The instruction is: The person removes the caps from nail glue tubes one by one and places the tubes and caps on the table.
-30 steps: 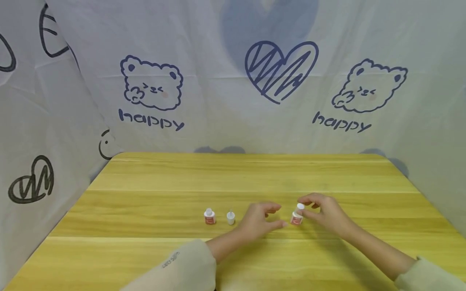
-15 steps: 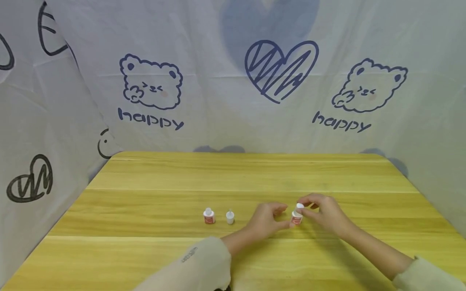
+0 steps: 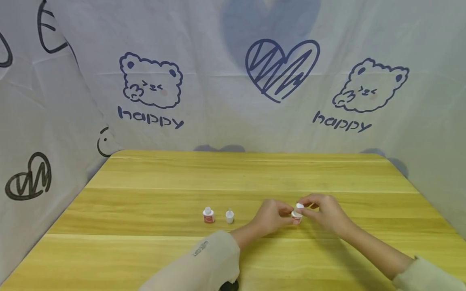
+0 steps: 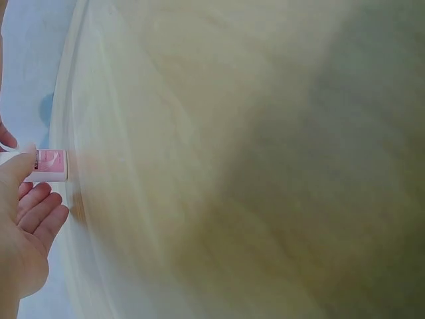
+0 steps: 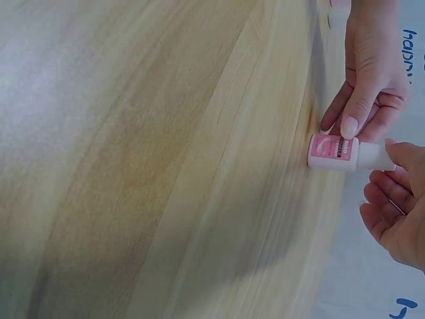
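A small white bottle with a pink-red label [image 3: 296,220] stands upright on the wooden table [image 3: 174,173], right of the middle. Its white cap [image 3: 299,206] is on the neck, and my right hand [image 3: 325,210] pinches it between thumb and fingers. From the left, my left hand [image 3: 271,218] holds the bottle's body; the right wrist view shows the thumb on the label [image 5: 332,147]. Further left stands a second small bottle [image 3: 208,217] with its neck bare. Beside it a loose white cap [image 3: 229,217] sits with a thin stem pointing up.
White cloth [image 3: 218,105] printed with bears, hearts and writing hangs behind the table and along its sides. Light sleeves cover both forearms, and something black [image 3: 229,285] shows under the left cuff [image 3: 222,258].
My left hand has moved right and taken hold of the bottle's body. The right hand has stayed at the cap. The second bottle and loose cap stand as before.
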The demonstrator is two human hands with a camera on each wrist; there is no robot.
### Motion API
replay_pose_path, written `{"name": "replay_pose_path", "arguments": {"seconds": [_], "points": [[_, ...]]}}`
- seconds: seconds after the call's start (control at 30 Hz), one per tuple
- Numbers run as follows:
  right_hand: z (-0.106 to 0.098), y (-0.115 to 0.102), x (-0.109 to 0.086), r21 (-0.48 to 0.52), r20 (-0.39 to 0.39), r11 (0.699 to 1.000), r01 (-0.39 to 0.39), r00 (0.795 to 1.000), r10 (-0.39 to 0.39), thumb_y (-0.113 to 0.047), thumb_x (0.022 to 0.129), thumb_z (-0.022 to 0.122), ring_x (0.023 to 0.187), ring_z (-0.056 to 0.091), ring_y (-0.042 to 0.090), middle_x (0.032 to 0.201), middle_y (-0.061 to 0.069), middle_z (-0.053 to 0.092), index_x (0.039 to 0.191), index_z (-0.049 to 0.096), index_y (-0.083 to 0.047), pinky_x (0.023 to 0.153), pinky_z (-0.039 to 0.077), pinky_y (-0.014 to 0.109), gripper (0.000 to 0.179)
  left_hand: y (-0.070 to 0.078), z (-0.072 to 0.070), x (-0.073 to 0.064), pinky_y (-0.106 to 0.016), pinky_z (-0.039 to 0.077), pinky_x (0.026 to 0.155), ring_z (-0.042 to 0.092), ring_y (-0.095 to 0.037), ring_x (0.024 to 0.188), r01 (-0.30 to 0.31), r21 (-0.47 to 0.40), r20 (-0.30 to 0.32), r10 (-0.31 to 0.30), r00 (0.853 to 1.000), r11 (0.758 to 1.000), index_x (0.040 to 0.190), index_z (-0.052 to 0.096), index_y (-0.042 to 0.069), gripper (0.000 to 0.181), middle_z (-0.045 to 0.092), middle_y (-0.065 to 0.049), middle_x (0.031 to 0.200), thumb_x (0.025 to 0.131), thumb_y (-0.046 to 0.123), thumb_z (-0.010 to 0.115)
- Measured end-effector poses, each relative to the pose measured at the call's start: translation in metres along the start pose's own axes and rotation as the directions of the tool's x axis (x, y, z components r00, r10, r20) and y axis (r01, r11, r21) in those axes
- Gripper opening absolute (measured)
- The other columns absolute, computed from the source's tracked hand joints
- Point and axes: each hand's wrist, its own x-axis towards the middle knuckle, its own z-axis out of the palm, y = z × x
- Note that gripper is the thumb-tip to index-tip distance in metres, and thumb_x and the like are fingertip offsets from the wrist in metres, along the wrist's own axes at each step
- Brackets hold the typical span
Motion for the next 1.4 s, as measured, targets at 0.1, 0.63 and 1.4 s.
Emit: {"name": "replay_pose_path", "arguments": {"seconds": [0.1, 0.63, 1.4], "points": [[0.0, -0.0005, 0.0001, -0.001, 0.0, 1.0, -0.003, 1.0, 0.003, -0.008, 0.08, 0.071, 0.08, 0.065, 0.021, 0.09, 0.009, 0.072, 0.089, 0.072, -0.005, 0.068, 0.055, 0.029, 0.009, 0.0012, -0.0001, 0.0007, -0.005, 0.046, 0.064, 0.069, -0.008, 0.08, 0.007, -0.021, 0.008, -0.007, 1.0, 1.0, 0.092, 0.074, 0.004, 0.018, 0.073, -0.006, 0.089, 0.077, 0.014, 0.075], [-0.0007, -0.0004, 0.0017, 0.015, 0.009, 1.0, -0.004, 1.0, 0.004, -0.01, 0.08, 0.071, 0.076, 0.064, 0.015, 0.087, 0.008, 0.072, 0.089, 0.072, -0.003, 0.066, 0.052, 0.022, 0.011, 0.0, 0.0029, 0.0035, -0.007, 0.048, 0.06, 0.068, -0.004, 0.077, 0.051, -0.071, 0.023, -0.05, 0.998, 0.996, 0.091, 0.074, 0.003, 0.019, 0.073, -0.007, 0.088, 0.078, 0.015, 0.074], [0.0061, 0.0013, 0.0015, 0.026, -0.042, 0.997, -0.068, 0.997, 0.069, -0.011, 0.075, 0.076, 0.072, 0.062, 0.007, 0.079, 0.0, 0.07, 0.08, 0.07, -0.008, 0.067, 0.052, 0.021, 0.008, -0.0001, 0.004, 0.0028, -0.005, 0.048, 0.062, 0.068, -0.003, 0.076, 0.032, -0.058, 0.006, -0.032, 0.999, 0.998, 0.091, 0.075, 0.005, 0.017, 0.073, -0.005, 0.086, 0.079, 0.017, 0.073]]}}
